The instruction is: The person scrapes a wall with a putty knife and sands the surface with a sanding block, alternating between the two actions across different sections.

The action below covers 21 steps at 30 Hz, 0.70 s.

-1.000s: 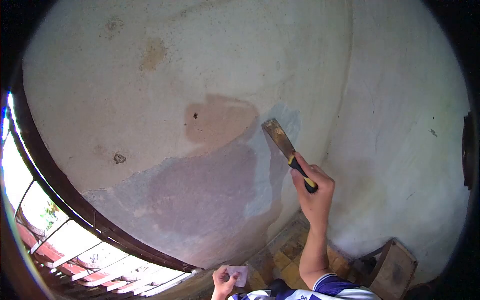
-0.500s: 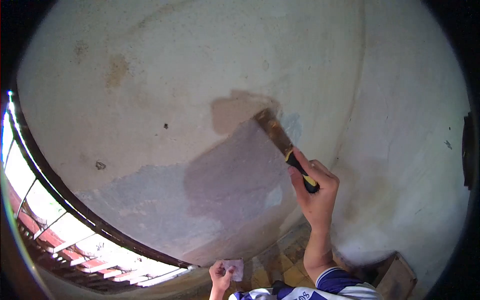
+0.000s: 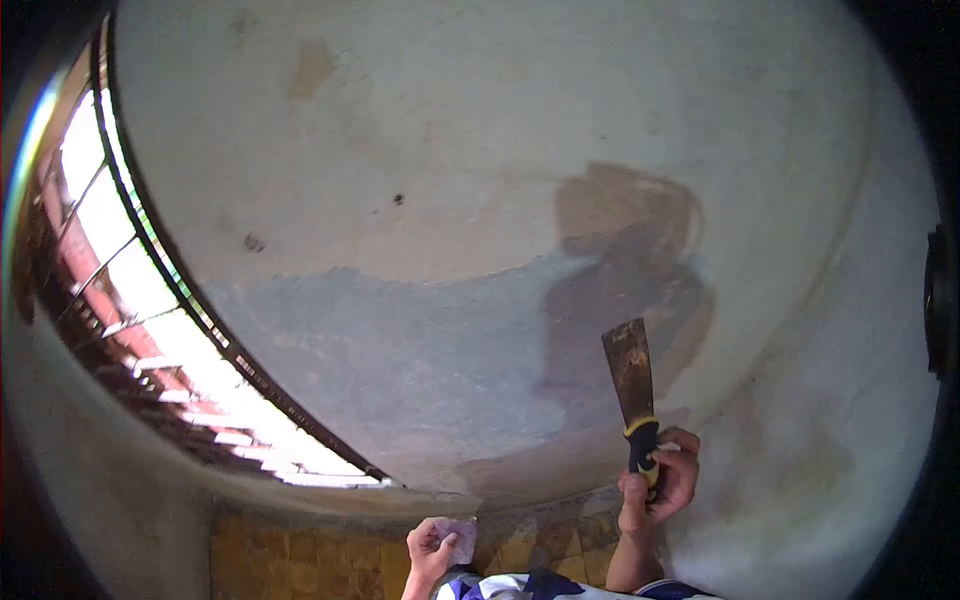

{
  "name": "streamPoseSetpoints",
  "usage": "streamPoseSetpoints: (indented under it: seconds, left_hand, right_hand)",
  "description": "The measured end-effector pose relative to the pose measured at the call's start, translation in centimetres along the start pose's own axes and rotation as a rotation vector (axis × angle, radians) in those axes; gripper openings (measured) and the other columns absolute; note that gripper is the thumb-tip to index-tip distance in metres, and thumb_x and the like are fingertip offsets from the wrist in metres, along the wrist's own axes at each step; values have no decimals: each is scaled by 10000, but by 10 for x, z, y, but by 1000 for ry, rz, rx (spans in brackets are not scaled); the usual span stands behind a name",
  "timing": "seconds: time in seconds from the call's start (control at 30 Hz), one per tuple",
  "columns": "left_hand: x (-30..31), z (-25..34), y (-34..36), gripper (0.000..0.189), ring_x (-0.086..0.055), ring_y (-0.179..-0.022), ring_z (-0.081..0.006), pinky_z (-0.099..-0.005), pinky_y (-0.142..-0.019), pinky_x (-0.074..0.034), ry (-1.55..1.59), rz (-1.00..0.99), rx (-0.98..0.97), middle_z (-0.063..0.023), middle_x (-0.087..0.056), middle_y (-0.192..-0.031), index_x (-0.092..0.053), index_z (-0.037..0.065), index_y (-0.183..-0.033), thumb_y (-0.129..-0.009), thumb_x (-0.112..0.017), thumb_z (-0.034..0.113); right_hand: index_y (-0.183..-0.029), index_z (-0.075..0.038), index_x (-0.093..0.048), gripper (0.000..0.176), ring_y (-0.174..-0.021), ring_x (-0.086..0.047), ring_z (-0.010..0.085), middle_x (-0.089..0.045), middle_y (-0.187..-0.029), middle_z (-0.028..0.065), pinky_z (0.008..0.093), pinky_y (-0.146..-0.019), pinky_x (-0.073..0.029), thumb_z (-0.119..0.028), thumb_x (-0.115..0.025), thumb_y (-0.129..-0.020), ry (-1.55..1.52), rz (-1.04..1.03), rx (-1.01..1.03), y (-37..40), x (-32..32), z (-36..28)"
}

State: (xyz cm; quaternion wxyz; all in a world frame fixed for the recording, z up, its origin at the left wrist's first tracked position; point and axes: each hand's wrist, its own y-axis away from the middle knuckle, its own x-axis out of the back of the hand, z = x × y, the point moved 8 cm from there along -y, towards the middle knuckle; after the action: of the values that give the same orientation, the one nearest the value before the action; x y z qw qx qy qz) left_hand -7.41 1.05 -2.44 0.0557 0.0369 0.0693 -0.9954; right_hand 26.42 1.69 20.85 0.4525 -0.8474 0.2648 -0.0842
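Room interior, bare patchy wall (image 3: 450, 230), barred window (image 3: 150, 310)

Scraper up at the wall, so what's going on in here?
A person holds a scraper upright in the right hand, before a wall with a bluish-grey lower area. Whether the blade touches it, I can't tell. The left hand grips a small pale piece, lower down.

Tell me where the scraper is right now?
The scraper is right of centre in the head view, in the right hand, blade pointing up before the wall's grey-blue patch.
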Motion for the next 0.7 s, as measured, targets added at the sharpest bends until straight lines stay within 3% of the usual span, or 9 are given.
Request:
streamPoseSetpoints:
  seconds: [0.03,0.1,0.17,0.27,0.33,0.4,0.5,0.6,0.7]
  left_hand:
    - [5,2,8,122,-576,-714,-93,-249,-676,-463,2,43,-32,-22,-642,-803,-612,-22,-882,-781,-674,8]
    - [14,7,25,134,-584,-707,-96,-249,-666,-472,-4,131,-57,-32,-646,-810,-613,-31,-897,-773,-662,-12]
    - [19,14,41,146,-594,-703,-99,-248,-654,-481,-11,223,-44,-44,-651,-814,-614,-39,-908,-766,-646,-34]
    - [21,25,57,209,-618,-731,-86,-226,-674,-494,-41,248,-76,-50,-663,-796,-628,-63,-969,-761,-631,-91]
    - [22,36,58,213,-629,-738,-91,-229,-678,-500,-50,271,-75,-56,-669,-793,-629,-68,-970,-760,-622,-100]
    - [27,39,57,209,-638,-747,-96,-233,-689,-508,-82,269,-91,-67,-676,-813,-630,-70,-969,-765,-605,-107]
    - [33,40,62,217,-638,-752,-97,-234,-701,-510,12,261,-103,-67,-678,-835,-632,-64,-981,-771,-598,-105]
    - [47,26,66,229,-635,-763,-95,-237,-715,-510,13,234,-76,-63,-678,-859,-633,-55,-997,-775,-600,-101]
    - [69,24,68,239,-633,-776,-92,-239,-729,-509,66,195,-87,-56,-677,-873,-630,-50,-1011,-779,-604,-98]
  right_hand:
    - [-1046,-34,-493,358,-633,-489,109,-487,-1059,141,245,-531,-425,-244,-690,-834,-47,4,-1,3,0,3]
    - [-1005,-60,-530,361,-854,-543,181,-528,-1050,159,313,-728,-473,-268,-736,-794,-200,42,-167,16,-3,13]
    - [-978,-94,-521,417,-771,-558,161,-561,-985,127,279,-687,-474,-353,-783,-782,-216,64,-132,22,-6,23]
    - [-980,-110,-528,450,-764,-580,164,-593,-932,106,263,-653,-484,-411,-796,-780,-282,64,-79,28,-20,30]
    - [-1027,-78,-489,494,-610,-510,110,-556,-966,139,217,-491,-428,-396,-780,-783,-326,32,53,34,-34,36]
    - [-1048,-64,-468,518,-532,-479,86,-546,-974,157,195,-410,-409,-407,-760,-793,-341,-44,96,40,-44,33]
    - [-1027,-67,-465,514,-531,-488,93,-568,-927,153,198,-403,-429,-460,-722,-819,-334,-174,-2,50,-53,21]
    - [-972,-72,-466,495,-537,-493,103,-579,-845,130,204,-420,-444,-495,-686,-839,-326,-163,-74,61,-66,9]
    - [-911,-76,-469,476,-554,-495,127,-571,-757,96,245,-535,-471,-502,-671,-849,-300,-110,-118,71,-84,-13]
